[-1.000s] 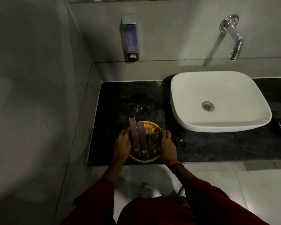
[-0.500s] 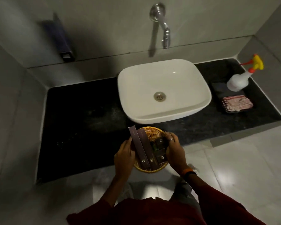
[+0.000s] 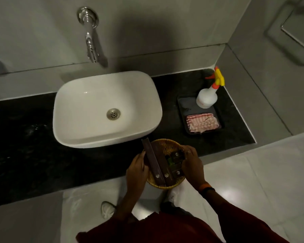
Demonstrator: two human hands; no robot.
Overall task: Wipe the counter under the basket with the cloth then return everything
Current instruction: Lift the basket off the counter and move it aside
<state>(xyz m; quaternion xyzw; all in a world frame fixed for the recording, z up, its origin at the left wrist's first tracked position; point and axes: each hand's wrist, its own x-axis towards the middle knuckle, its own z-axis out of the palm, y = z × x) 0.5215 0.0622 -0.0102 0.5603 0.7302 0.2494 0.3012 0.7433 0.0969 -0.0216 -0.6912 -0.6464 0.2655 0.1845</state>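
Note:
A round wicker basket [image 3: 167, 146] holding dark boxes and small toiletry items is held in the air over the counter's front edge, just right of the sink's near corner. My left hand [image 3: 136, 170] grips its left rim and my right hand [image 3: 191, 163] grips its right rim. The black stone counter [image 3: 25, 146] stretches to both sides of the sink. A folded pink striped cloth [image 3: 202, 122] lies in a dark tray [image 3: 184, 104] on the counter at the right.
A white vessel sink [image 3: 105, 109] sits mid-counter under a chrome wall tap [image 3: 89, 35]. A white spray bottle [image 3: 207, 95] with a yellow and red trigger stands in the tray's far end. Grey walls close in the right end; pale floor tiles lie below.
The basket, held in both hands, has travelled from the counter's left part to the right of the sink's front. The view has swung right, bringing the tray, cloth and spray bottle into sight.

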